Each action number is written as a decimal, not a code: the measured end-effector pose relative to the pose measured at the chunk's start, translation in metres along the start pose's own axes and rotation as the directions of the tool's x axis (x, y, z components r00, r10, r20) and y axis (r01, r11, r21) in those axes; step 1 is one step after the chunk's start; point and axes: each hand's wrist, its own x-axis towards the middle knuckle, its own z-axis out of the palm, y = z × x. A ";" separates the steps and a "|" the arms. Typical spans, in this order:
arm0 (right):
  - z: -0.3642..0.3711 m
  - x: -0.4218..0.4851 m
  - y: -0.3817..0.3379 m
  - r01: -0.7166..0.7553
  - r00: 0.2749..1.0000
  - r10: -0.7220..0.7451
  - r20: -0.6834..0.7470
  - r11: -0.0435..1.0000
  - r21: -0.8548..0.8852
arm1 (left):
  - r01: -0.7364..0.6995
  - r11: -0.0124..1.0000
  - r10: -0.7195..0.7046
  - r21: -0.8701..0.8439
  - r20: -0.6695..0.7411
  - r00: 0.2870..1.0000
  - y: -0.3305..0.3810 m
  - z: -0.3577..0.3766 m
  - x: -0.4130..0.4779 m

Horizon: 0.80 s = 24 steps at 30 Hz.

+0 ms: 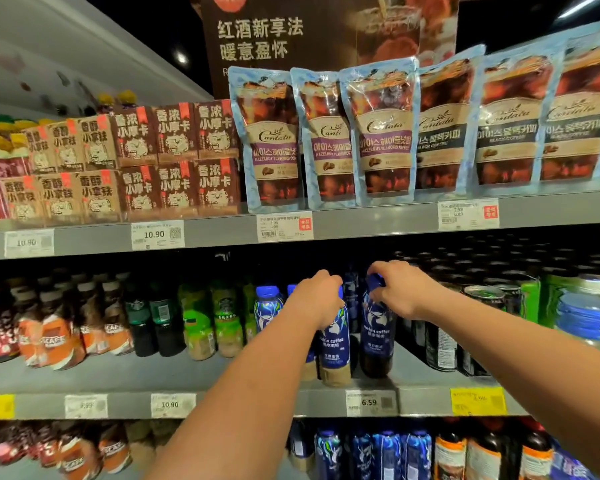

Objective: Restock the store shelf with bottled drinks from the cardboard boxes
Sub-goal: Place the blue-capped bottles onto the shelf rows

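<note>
Left hand grips the cap of the milky blue-labelled bottle, right hand that of the dark bottle, both upright on the shelf.

Coffee pouches up top — brown cartons beside (stacked double).

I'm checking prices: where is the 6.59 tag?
Head view, right of centre: the 6.59 tag is on the front edge of the middle shelf, below the coffee bottle the right hand grips, left of the yellow tag.
</note>
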 end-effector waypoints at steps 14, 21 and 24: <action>0.065 0.016 0.010 -0.119 0.953 0.268 -0.140 0.759 0.641 | 0.011 0.879 -0.233 -0.477 -0.409 0.882 -0.002 0.064 -0.024; 0.114 -0.019 0.025 -0.165 0.961 0.278 0.009 0.544 0.823 | 0.151 0.776 -0.417 -0.612 -0.318 0.852 0.002 0.102 -0.041; 0.134 -0.027 0.034 -0.240 0.954 0.291 0.065 0.618 0.749 | 0.163 0.758 -0.439 -0.632 -0.310 0.843 0.006 0.104 -0.041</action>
